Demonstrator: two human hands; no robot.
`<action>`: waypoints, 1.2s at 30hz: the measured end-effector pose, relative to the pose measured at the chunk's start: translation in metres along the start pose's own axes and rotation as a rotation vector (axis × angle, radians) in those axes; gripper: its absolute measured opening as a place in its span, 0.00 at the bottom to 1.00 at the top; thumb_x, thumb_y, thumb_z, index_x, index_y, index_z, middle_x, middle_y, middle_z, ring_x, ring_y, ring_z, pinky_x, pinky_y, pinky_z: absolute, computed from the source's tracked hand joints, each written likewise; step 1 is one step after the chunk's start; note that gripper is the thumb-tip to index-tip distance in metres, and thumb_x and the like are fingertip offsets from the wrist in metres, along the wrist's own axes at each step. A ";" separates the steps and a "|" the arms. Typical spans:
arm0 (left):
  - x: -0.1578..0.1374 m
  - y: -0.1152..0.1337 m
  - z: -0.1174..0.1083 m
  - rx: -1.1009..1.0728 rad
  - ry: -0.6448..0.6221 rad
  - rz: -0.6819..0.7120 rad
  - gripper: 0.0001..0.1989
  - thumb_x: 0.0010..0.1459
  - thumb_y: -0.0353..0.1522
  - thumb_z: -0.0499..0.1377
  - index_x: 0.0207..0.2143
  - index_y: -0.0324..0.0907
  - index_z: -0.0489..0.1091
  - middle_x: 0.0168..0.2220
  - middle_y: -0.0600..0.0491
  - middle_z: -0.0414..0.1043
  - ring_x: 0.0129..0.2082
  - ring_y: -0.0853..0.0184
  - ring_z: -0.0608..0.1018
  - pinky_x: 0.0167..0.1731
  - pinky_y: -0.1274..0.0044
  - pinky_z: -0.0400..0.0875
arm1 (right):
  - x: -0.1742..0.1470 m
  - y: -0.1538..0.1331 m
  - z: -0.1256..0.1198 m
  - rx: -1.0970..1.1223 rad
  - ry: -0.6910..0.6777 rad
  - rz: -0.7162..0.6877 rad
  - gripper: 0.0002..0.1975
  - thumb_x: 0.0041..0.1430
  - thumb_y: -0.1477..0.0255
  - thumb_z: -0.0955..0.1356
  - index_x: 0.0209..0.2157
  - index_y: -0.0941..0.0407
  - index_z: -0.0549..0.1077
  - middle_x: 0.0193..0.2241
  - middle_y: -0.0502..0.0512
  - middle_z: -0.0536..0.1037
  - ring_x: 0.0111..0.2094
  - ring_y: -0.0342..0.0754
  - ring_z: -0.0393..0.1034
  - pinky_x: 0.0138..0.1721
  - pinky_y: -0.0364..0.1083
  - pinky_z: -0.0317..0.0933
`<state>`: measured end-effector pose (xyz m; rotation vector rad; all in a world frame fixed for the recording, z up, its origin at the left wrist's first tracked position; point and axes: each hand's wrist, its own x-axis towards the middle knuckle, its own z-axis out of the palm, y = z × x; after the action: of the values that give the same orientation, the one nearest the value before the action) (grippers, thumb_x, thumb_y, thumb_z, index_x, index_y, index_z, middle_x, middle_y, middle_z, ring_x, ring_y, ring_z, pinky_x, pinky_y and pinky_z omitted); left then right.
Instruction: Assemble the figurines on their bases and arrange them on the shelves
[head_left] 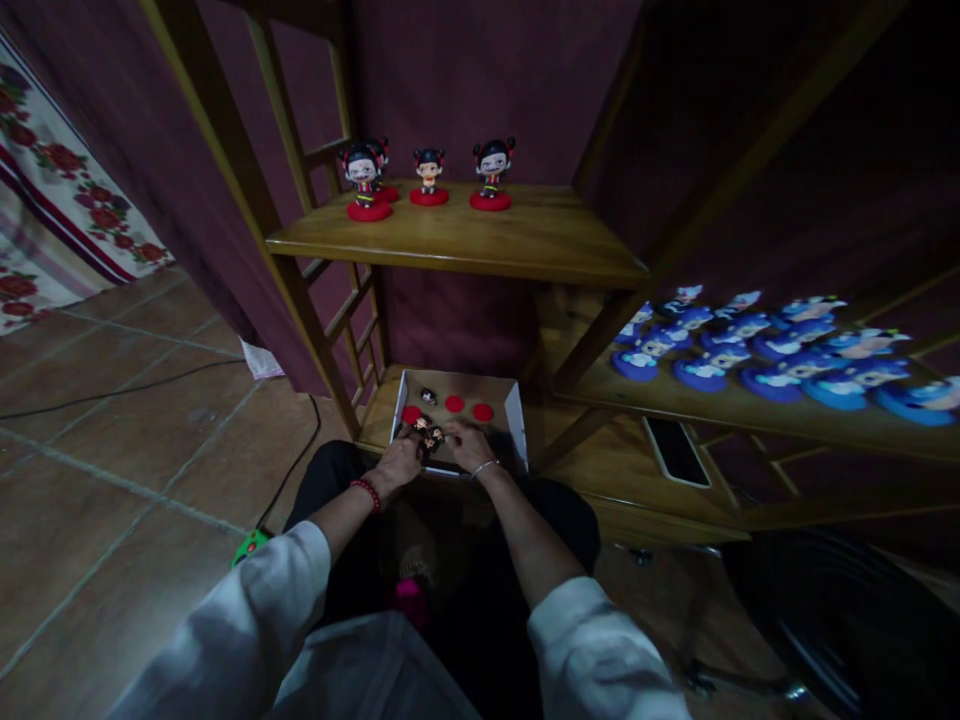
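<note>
A shallow white box [514, 415] with a brown inside sits on the lower shelf between my knees. My left hand [403, 458], with a red bead bracelet at the wrist, reaches over its near left side, fingers curled at a cluster of small dark-haired figurines [421, 424]. From the right, my right hand [470, 445], wearing a thin bangle, has its fingers bent onto a figurine [438, 434] of the same cluster. Fingertips are partly hidden. Another small figurine [428, 396] lies near the box's back, and red round bases [483, 411] lie flat inside.
Several figurines on red bases [491, 178] stand on the wooden shelf [465, 235] above the box. Blue figurines [709, 365] crowd the right shelf, above a phone [677, 452]. A black round stool seat [847, 620] is at lower right. A cable [296, 465] crosses the tiled floor.
</note>
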<state>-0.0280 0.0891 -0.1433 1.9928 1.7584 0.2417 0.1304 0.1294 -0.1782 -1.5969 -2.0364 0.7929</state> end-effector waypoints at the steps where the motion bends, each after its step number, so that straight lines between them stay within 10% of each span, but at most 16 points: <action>1: 0.001 -0.001 0.001 -0.003 0.015 -0.002 0.17 0.54 0.24 0.49 0.46 0.37 0.67 0.53 0.44 0.63 0.53 0.64 0.67 0.51 0.76 0.62 | 0.002 0.000 0.001 0.019 0.020 0.010 0.15 0.52 0.79 0.63 0.42 0.54 0.72 0.41 0.52 0.77 0.41 0.44 0.72 0.45 0.42 0.63; 14: 0.041 0.002 0.005 -0.038 0.193 -0.007 0.19 0.56 0.25 0.47 0.50 0.35 0.62 0.52 0.42 0.63 0.55 0.64 0.63 0.56 0.74 0.55 | 0.018 0.013 0.005 0.031 0.049 0.040 0.13 0.52 0.79 0.64 0.40 0.54 0.73 0.40 0.52 0.78 0.40 0.45 0.73 0.45 0.44 0.64; 36: 0.098 0.003 0.010 -0.018 0.061 -0.058 0.22 0.56 0.27 0.48 0.54 0.39 0.58 0.53 0.44 0.61 0.51 0.66 0.67 0.49 0.77 0.60 | 0.019 0.029 0.008 0.120 0.038 0.038 0.14 0.51 0.79 0.63 0.40 0.53 0.72 0.37 0.51 0.78 0.38 0.44 0.73 0.42 0.44 0.66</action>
<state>-0.0050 0.1815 -0.1674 1.9372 1.8424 0.3008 0.1417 0.1514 -0.2037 -1.5756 -1.9001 0.8754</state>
